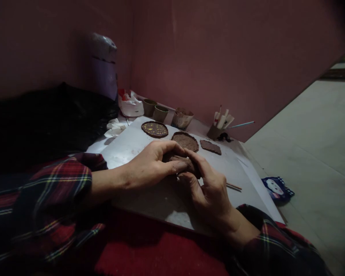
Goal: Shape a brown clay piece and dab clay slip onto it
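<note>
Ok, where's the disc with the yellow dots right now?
The dotted disc lies at the far left of the white board, beside the plain disc and just in front of two cups.

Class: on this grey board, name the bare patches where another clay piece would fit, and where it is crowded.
Bare: the board left of the speckled disc, and its right part between the clay slab and the stick. Crowded: the middle, where the left hand and right hand press a clay lump.
</note>
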Tool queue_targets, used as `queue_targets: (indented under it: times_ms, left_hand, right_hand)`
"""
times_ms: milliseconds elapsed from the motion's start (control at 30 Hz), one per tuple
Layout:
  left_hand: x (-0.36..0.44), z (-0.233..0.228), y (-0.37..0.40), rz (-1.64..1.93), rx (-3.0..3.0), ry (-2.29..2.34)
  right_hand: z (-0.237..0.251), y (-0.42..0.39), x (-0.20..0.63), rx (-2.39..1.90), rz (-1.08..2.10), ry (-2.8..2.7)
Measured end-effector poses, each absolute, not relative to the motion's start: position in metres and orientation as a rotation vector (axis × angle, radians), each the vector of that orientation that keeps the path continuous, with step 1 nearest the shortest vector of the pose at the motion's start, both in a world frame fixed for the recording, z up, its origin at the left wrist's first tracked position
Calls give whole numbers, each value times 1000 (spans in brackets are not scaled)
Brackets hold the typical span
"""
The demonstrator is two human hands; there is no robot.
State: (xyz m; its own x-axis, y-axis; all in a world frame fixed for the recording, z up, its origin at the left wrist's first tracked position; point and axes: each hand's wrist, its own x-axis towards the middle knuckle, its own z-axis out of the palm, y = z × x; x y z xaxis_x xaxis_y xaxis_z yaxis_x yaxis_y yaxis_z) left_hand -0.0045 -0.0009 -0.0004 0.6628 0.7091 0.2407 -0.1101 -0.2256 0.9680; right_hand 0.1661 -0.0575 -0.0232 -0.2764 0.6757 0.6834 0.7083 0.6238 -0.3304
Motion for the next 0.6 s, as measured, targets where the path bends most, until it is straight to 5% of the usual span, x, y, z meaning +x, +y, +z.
queue_targets:
  times_ms: [600]
  left_hand:
    - [-1,2,-3,823,1538,481]
  right_hand:
    - [-25,-55,168,-1022,-181,-1979]
